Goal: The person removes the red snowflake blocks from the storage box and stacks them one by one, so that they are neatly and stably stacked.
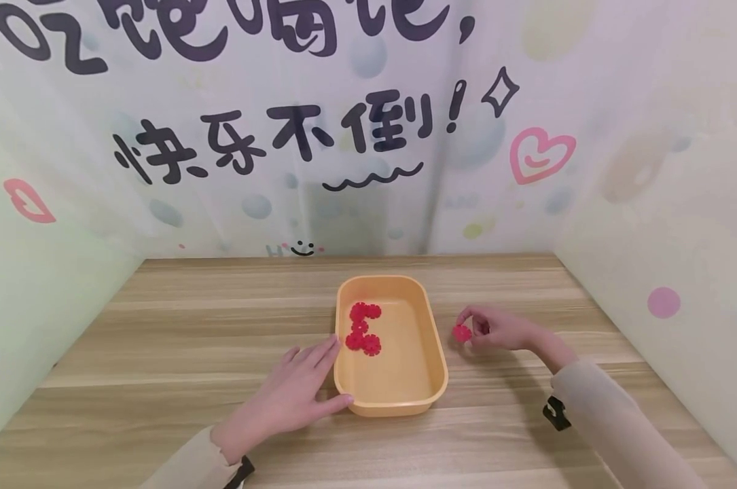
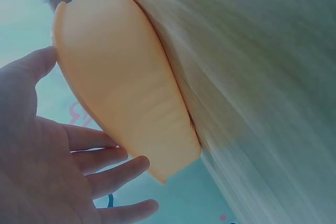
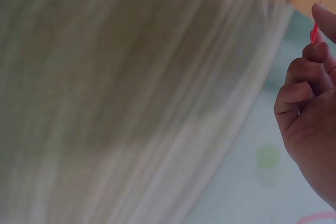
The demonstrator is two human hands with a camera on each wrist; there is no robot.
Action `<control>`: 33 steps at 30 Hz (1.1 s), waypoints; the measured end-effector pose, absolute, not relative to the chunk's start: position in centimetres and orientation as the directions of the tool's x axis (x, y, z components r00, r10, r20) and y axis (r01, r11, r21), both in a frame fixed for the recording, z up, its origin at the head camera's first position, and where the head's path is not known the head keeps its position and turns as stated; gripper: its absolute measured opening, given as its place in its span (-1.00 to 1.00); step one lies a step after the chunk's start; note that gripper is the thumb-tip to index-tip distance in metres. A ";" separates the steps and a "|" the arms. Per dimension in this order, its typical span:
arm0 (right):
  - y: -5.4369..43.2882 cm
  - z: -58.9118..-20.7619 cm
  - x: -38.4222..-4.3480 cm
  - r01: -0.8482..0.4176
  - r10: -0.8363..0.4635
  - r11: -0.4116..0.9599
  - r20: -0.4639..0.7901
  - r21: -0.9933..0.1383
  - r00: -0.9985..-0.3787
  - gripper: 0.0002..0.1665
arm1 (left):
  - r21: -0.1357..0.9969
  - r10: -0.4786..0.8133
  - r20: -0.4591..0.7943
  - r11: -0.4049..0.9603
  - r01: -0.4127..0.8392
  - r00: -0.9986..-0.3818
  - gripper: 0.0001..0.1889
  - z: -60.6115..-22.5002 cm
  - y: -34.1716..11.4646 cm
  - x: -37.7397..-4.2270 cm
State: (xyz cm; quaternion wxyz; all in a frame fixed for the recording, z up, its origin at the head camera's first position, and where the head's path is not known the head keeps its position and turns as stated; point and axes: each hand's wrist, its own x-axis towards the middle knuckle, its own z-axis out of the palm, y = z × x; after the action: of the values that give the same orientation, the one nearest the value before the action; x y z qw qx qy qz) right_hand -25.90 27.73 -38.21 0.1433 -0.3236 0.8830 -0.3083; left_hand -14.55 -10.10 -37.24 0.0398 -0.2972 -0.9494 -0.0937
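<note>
A person's right hand [image 1: 493, 328] pinches a single red snowflake building disc [image 1: 462, 333] between thumb and forefinger, its remaining fingers curled toward the palm; the right wrist view shows the disc edge-on in that grasp, while whether its lower edge meets the tabletop [image 1: 221, 319] under the hand cannot be told. The disc, thin and notched around its rim, looks to be light, fairly stiff plastic, unlikely to break under a gentle squeeze but small enough to slip or spin; a pinch across its flat faces, near the edge, would seem the surest hold, leaving most of the notches free. Just to the left of the right hand, and apart from the held disc, sits an orange tray [image 1: 405, 370] with rounded corners. On the tray's far side from that hand, the left hand [image 1: 289, 394] lies spread and grasps nothing, its fingertips at the near-left rim and its thumb at the front corner. Just past the left fingertips, inside the tray, a cluster of red discs [image 1: 357, 327] gathers along the left wall; whether they are interlocked or merely overlapping is too small to tell. Ahead of both hands, beyond the wood-grain tabletop, rises a pale backdrop [image 1: 234, 231] lettered in black Chinese characters, with a pink heart [image 1: 517, 163] toward the right.
</note>
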 end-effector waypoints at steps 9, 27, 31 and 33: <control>28.2 -39.8 -25.9 -0.452 -0.656 0.604 -0.089 -0.656 -0.749 -0.65 | 0.157 0.555 0.128 0.807 0.570 -0.822 -0.12 -37.3 -10.1 -14.5; 27.8 -38.4 -26.3 -0.395 -0.639 0.614 -0.137 -0.683 -0.757 -0.62 | 0.154 0.549 0.137 0.811 0.565 -0.825 -0.12 -37.3 -10.2 -14.4; 27.1 -36.6 -27.1 -0.467 -0.649 0.581 -0.034 -0.667 -0.760 -0.62 | 0.157 0.548 0.137 0.811 0.564 -0.825 -0.12 -37.3 -10.2 -14.5; 26.6 -35.5 -27.7 -0.505 -0.658 0.567 0.011 -0.651 -0.753 -0.63 | 0.154 0.549 0.140 0.810 0.566 -0.824 -0.13 -37.3 -10.2 -14.4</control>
State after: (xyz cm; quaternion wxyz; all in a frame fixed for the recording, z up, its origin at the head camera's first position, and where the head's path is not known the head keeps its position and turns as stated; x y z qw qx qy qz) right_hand -27.66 26.62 -35.55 0.1172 -0.3316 0.8773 -0.3264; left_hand -14.45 -10.21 -37.32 0.0443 -0.2934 -0.9502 -0.0947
